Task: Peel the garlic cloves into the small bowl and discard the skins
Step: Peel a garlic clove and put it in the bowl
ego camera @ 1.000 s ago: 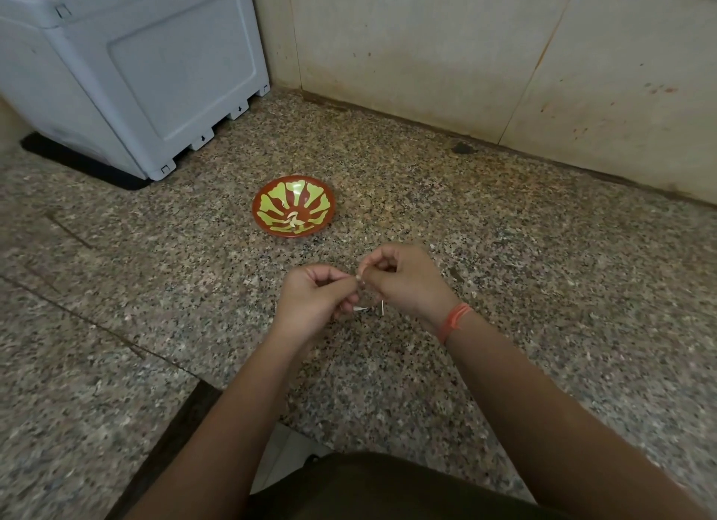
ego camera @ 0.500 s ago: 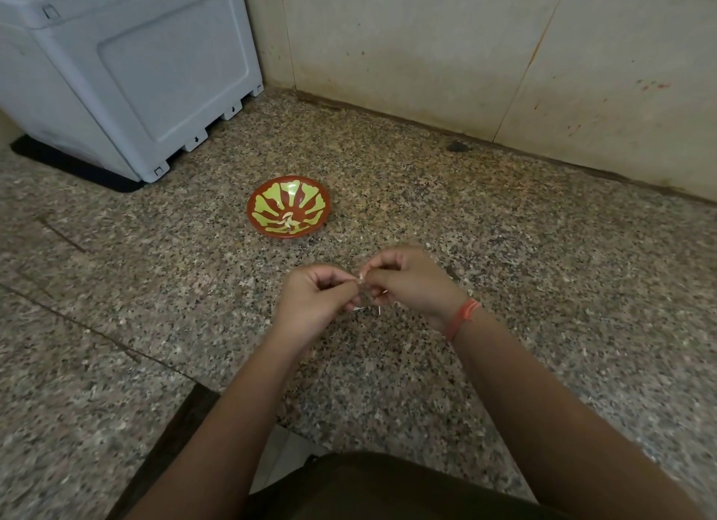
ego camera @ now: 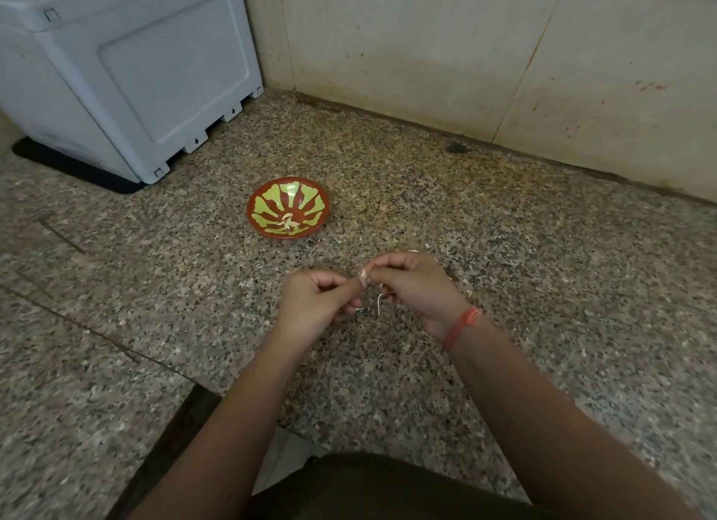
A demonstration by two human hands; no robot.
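A small red bowl (ego camera: 288, 207) with a yellow-green leaf pattern sits on the speckled stone floor, with a few pale peeled cloves (ego camera: 289, 221) at its bottom. Closer to me, my left hand (ego camera: 316, 304) and my right hand (ego camera: 413, 284) meet fingertip to fingertip and together pinch a small garlic clove (ego camera: 363, 275). A thin strip of pale skin (ego camera: 378, 301) hangs below the fingers. Most of the clove is hidden by my fingertips.
A grey plastic box (ego camera: 128, 73) stands on a black mat at the back left. A beige tiled wall (ego camera: 465, 53) runs along the back. Pale skin flakes (ego camera: 452, 277) lie on the floor beside my right hand.
The hands stay joined on the clove with small finger movements. The hanging skin strip has shifted slightly, and the view has tilted a little.
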